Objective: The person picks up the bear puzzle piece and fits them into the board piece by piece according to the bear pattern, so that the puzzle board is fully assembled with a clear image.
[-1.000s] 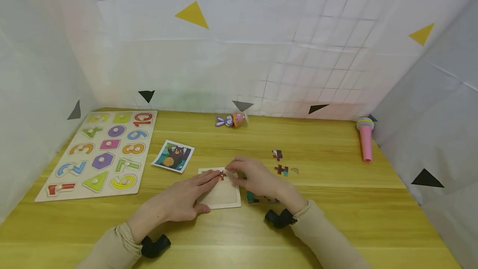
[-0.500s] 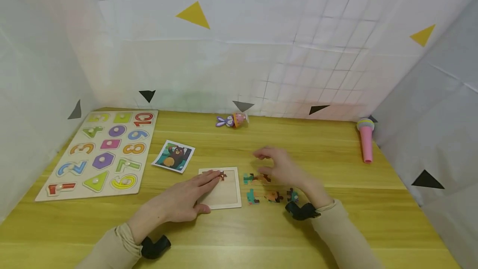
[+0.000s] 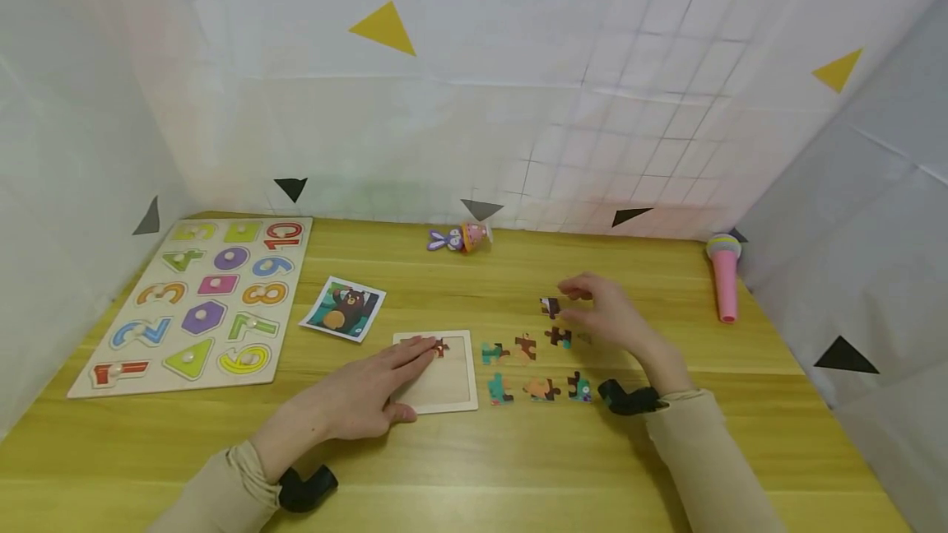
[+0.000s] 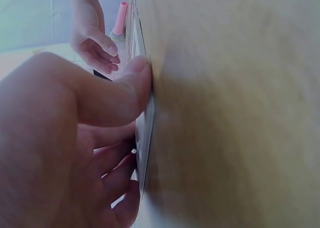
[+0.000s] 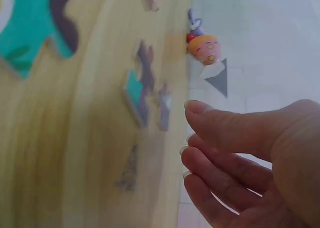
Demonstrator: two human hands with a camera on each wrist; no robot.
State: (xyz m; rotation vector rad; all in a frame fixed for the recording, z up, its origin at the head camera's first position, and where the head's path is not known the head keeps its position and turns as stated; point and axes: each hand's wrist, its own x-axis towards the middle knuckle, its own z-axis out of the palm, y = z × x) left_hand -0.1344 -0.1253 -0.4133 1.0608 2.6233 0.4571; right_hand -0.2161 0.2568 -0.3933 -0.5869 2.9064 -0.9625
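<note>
A square wooden puzzle tray lies in front of me with a red-brown jigsaw piece at its top. My left hand rests on the tray's left side, fingers extended over it and the thumb by the near edge; part of the tray is hidden below. To the right, my right hand hovers beside a dark-and-white jigsaw piece and a brown-and-teal piece. In the right wrist view there is a gap between its thumb and loosely bent fingers, and nothing is in it.
Several more jigsaw pieces lie in loose rows right of the tray. A bear picture card and a number-and-shape board are on the left. At the back lies a bunny toy; a pink toy microphone is far right.
My right hand has left the tray's upper right corner and moved right, across the loose pieces, to the dark-and-white one. The left hand has stayed on the tray.
</note>
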